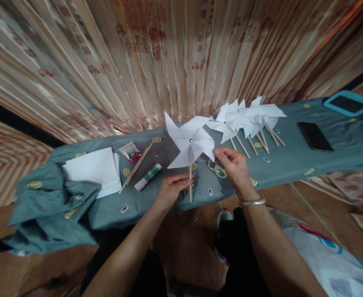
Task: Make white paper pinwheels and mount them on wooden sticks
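Observation:
A white paper pinwheel [186,136] with a round metal pin at its centre is held upright over the cloth. My left hand [174,187] pinches its wooden stick below the blades. With thumb and fingers, my right hand [231,161] pinches the tip of the right-hand blade. Partly hidden behind that hand, scissors [220,170] with yellow-green handles lie on the cloth. To the left are a glue stick [148,177], two loose wooden sticks [134,169] and a small red-and-white box [131,152] of metal pins.
A stack of white paper [91,170] lies at the left of the cloth-covered table [286,165]. Several finished pinwheels [246,117] lie behind on the right, near a dark phone [315,136] and a blue-framed tablet [350,103]. A plastic bag [320,251] is at lower right. Curtains [169,62] hang behind.

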`<state>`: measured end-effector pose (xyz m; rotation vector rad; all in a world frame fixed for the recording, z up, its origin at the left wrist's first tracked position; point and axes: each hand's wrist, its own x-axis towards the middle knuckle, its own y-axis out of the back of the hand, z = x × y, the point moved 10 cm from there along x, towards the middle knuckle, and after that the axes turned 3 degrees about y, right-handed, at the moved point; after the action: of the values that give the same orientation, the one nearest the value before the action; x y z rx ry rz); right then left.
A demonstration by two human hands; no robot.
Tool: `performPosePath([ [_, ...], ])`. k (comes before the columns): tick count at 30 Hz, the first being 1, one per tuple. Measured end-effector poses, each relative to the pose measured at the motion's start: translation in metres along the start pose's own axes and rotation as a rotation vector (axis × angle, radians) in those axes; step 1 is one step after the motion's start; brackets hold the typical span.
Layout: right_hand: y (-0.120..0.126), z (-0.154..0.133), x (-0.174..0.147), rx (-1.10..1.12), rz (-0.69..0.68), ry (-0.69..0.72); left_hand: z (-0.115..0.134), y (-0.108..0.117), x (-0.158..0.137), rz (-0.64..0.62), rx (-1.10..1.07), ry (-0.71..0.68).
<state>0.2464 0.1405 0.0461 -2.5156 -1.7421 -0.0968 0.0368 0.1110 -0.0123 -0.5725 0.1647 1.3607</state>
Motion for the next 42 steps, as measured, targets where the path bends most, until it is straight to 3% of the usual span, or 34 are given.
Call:
performPosePath([
  [27, -0.066, -0.002, -0.033, 0.075, -0.311, -0.103, 0.000, 0.001, 0.002, 0.021, -0.010, -0.040],
  [31, -0.072, -0.002, -0.036, 0.032, -0.351, -0.069, 0.001, -0.003, 0.002, -0.012, 0.002, -0.044],
  [35, -0.053, -0.008, -0.028, -0.065, -0.302, 0.002, 0.003, -0.002, 0.001, -0.010, -0.008, -0.033],
  [42, 0.019, -0.016, 0.003, 0.003, 0.101, 0.116, -0.002, -0.006, -0.002, -0.021, -0.047, 0.032],
])
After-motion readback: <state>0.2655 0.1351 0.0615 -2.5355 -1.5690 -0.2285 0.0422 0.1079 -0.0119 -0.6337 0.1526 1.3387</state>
